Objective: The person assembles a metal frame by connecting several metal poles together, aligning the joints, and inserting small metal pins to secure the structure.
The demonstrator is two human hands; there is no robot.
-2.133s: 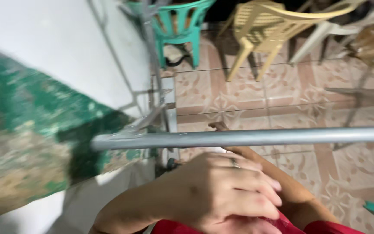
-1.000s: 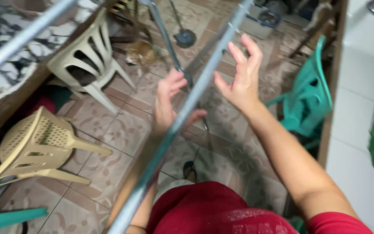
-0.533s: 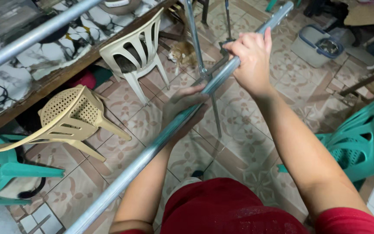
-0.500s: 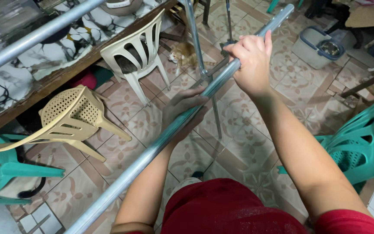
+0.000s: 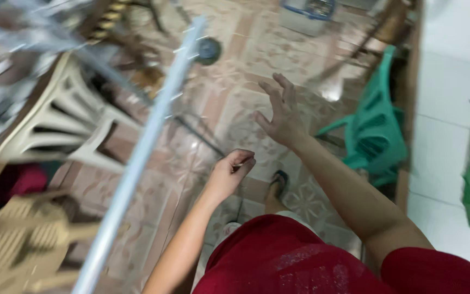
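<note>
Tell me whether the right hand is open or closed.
Open: the right hand has its fingers spread in the air, clear of the metal pole, holding nothing.
</note>
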